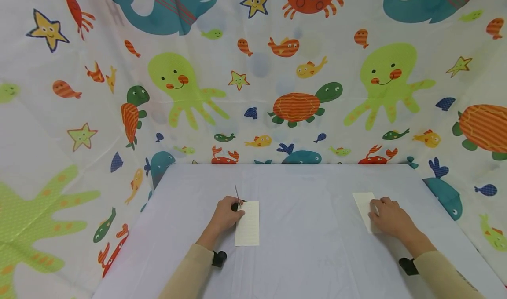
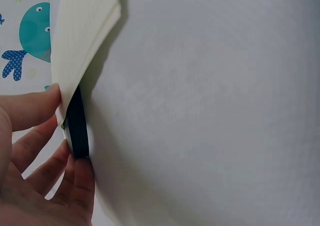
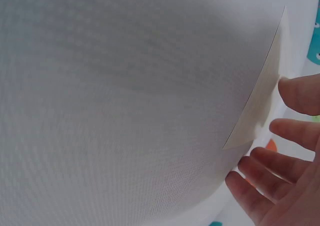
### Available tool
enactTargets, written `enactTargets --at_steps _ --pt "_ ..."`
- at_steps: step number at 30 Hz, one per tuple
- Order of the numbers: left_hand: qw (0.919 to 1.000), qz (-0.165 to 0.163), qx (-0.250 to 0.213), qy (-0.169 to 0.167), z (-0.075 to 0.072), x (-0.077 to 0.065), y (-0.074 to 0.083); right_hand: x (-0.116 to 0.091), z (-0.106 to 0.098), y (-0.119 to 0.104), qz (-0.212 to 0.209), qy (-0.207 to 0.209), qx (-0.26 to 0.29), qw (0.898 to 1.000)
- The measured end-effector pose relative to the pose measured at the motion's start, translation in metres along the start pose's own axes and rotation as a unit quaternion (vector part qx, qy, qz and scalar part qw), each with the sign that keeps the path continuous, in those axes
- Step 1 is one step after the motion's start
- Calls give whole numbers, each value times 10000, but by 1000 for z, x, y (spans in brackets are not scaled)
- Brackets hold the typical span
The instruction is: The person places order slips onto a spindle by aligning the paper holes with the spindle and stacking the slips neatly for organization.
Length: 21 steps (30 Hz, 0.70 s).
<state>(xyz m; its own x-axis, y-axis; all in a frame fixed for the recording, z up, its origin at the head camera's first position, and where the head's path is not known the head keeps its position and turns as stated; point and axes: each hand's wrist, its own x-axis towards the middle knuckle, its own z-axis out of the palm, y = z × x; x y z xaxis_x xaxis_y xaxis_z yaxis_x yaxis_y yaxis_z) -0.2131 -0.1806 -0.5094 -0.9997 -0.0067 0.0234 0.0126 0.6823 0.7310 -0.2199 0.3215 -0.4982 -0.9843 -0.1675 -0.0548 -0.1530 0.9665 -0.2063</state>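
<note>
My left hand point(image 1: 225, 213) grips the edge of a cream lined notepad point(image 1: 247, 224), its thumb on the top face. Under that edge the fingers also touch a flat black piece point(image 2: 78, 126). A thin straight strip point(image 1: 236, 193) projects upward beside it in the head view; the kind of this black thing is mostly hidden. On the right, a cream sheet of paper point(image 1: 363, 206) lies on the table. My right hand point(image 1: 390, 217) rests at its right edge, thumb touching the paper. In the right wrist view the other fingers point(image 3: 290, 163) are spread and relaxed along the cloth.
A white cloth covers the table point(image 1: 305, 228), with a stretch of cloth between the two papers. Behind and at both sides hangs a curtain point(image 1: 269, 79) printed with sea animals. Black wrist bands point(image 1: 219, 258) sit on both forearms.
</note>
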Motion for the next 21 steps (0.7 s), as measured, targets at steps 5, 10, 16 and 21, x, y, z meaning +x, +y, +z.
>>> enactTargets --at_steps 5,10,16,21 --pt "10000 4 9 23 0 0 0 -1 2 1 -206 168 -229 9994" --pt "10000 -1 44 46 1 0 -1 0 3 0 -134 98 -240 9996" --pt "9999 -80 64 47 3 1 -2 1 1 -4 112 -17 -77 9999" --pt "10000 -55 26 64 3 0 -3 0 -1 -9 338 -116 141 9993"
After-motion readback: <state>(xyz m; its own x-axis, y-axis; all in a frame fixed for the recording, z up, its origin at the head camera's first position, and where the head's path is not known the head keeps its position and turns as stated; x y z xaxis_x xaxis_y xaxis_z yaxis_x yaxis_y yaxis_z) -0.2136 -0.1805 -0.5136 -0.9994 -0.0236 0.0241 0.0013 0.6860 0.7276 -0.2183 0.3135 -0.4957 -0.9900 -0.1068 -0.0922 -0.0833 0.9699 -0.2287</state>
